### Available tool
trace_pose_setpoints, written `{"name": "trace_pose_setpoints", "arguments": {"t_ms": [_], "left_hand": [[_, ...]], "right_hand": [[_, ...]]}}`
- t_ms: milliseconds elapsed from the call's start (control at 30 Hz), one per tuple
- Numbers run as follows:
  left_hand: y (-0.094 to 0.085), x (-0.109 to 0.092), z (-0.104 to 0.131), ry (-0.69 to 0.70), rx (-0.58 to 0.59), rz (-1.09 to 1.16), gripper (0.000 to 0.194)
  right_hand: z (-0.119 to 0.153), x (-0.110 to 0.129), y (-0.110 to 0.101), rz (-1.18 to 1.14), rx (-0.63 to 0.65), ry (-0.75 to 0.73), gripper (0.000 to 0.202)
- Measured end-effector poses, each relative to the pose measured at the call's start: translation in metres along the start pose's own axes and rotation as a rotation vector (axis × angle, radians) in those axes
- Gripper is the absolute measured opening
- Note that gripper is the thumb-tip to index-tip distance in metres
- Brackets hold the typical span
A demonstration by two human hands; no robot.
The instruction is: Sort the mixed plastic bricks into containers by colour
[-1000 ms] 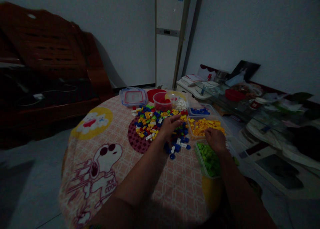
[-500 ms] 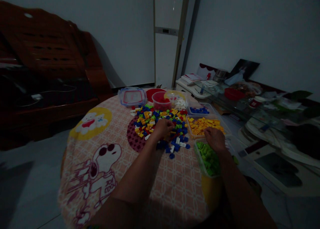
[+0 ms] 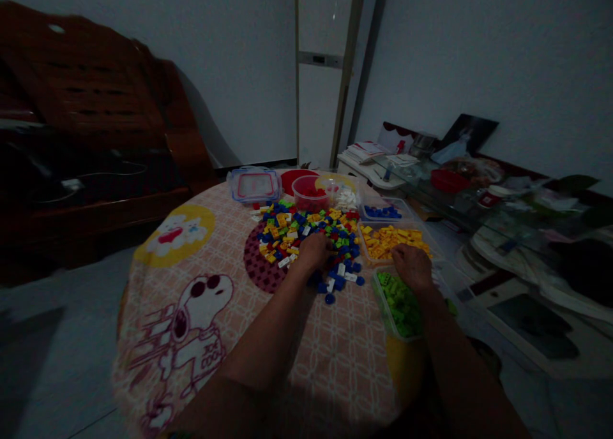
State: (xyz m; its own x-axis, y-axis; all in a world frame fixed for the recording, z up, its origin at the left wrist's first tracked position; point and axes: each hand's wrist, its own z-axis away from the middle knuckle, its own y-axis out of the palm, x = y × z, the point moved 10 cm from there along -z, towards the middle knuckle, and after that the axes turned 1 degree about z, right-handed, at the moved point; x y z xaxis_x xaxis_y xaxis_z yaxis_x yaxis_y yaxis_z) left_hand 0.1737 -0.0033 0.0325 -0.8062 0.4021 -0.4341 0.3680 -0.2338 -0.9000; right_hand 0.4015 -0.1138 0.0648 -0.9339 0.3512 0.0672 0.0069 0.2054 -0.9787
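My left hand (image 3: pixel 315 251) is in the heap of mixed toy building bricks (image 3: pixel 282 230), its fingers curled down among them. Whatever it may pinch is hidden. Over the near edge of a clear box of yellow bricks (image 3: pixel 390 240) is my right hand (image 3: pixel 412 265), closed, with its contents out of sight. Below that hand stands a clear box of green bricks (image 3: pixel 398 298), partly covered by my wrist. Blue and white bricks (image 3: pixel 341 276) lie loose at the heap's near right side.
Beyond the heap are a clear tub of red bricks (image 3: pixel 311 196), white bricks (image 3: pixel 345 198), a box of blue bricks (image 3: pixel 383 211) and a blue-rimmed lid (image 3: pixel 255 186). A patterned cloth (image 3: pixel 335 356) covers the round table. Right of it stands a cluttered glass-topped cabinet (image 3: pixel 431 193).
My left hand has shifted slightly within the heap, its fingers lower among the bricks. A white brick now shows beyond it. My right hand has hardly moved.
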Motion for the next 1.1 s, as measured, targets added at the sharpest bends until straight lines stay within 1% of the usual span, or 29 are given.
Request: {"name": "trace_pose_setpoints", "arguments": {"t_ms": [167,267,367,433,500,533,600,667,733,767,833,900,967,1000,1033,1100], "left_hand": [[-0.004,-0.002,0.001,0.035,-0.002,0.007,0.016],[-0.016,0.003,0.000,0.050,-0.036,0.057,0.014],[-0.029,0.004,0.000,0.068,-0.123,0.225,0.013],[-0.029,0.001,0.000,0.066,-0.165,0.400,0.015],[-0.018,-0.005,-0.001,0.044,-0.167,0.612,0.016],[-0.008,-0.010,-0.002,0.031,-0.149,0.732,0.017],[0.018,-0.025,-0.003,0.011,-0.061,1.012,0.024],[0.038,-0.046,-0.003,0.061,0.035,1.257,0.032],[0.045,-0.061,-0.003,0.132,0.090,1.366,0.037],[0.045,-0.064,-0.003,0.157,0.095,1.363,0.038],[0.035,-0.057,-0.004,0.168,0.055,1.262,0.037],[0.013,-0.040,-0.005,0.152,-0.038,1.063,0.035],[-0.015,-0.019,-0.003,0.134,-0.151,0.791,0.029],[-0.027,-0.009,-0.002,0.120,-0.187,0.668,0.026],[-0.037,0.000,-0.001,0.098,-0.203,0.574,0.023],[-0.050,0.015,0.002,0.072,-0.207,0.475,0.021]], "right_hand": [[0.000,0.000,0.001,0.006,0.015,0.006,0.033],[0.000,0.000,0.001,0.005,0.010,-0.004,0.032],[0.000,0.000,0.001,-0.001,0.005,-0.008,0.033],[0.000,0.000,0.001,-0.004,0.001,-0.005,0.033],[0.000,0.000,0.001,-0.010,-0.001,-0.007,0.033],[0.000,-0.001,0.002,-0.012,-0.003,-0.007,0.033],[0.000,-0.001,0.002,-0.014,-0.009,-0.011,0.033],[0.000,-0.001,0.002,-0.015,-0.013,-0.013,0.034],[0.000,-0.001,0.002,-0.022,-0.010,-0.010,0.034],[0.000,-0.002,0.002,-0.027,-0.009,-0.008,0.034],[0.000,-0.002,0.002,-0.035,-0.009,-0.005,0.033],[0.000,-0.002,0.002,-0.032,-0.008,-0.007,0.033],[0.000,-0.001,0.003,-0.019,-0.002,-0.010,0.034],[0.000,-0.001,0.003,-0.014,0.004,-0.011,0.034],[0.000,0.000,0.003,-0.010,0.009,-0.011,0.035],[0.000,0.000,0.003,-0.011,0.015,-0.006,0.035]]}}
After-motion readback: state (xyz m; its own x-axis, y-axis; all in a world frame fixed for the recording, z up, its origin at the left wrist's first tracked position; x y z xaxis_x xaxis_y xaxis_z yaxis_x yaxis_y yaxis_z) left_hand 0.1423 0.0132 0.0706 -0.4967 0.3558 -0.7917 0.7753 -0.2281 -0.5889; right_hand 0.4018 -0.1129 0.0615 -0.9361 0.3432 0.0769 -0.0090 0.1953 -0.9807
